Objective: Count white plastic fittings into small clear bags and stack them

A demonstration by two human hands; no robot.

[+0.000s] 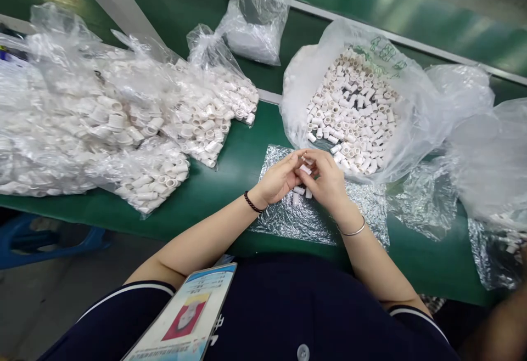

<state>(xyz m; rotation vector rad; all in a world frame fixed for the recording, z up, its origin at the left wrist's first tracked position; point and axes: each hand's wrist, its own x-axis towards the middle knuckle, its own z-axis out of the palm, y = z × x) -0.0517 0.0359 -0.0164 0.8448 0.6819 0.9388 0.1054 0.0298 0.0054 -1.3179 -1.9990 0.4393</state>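
Note:
My left hand (280, 179) and my right hand (326, 179) meet at the near edge of a big open plastic bag (415, 125) of white pipe fittings (358, 108). White fittings (305, 169) are pinched between the fingers of my right hand. The fingers of my left hand are stretched out and cupped beside them, touching the right fingertips; whether its palm holds any piece is hidden. Just below the hands, a few loose fittings (296, 198) lie on a flat clear plastic bag (304, 221) on the green table (230, 185).
Several filled bags of white fittings (152, 180) cover the table's left side. An upright clear bag (259, 26) stands at the back. More plastic bags (489, 158) lie at the right. A blue stool (49, 240) is at lower left; a blurred arm (500, 322) shows at lower right.

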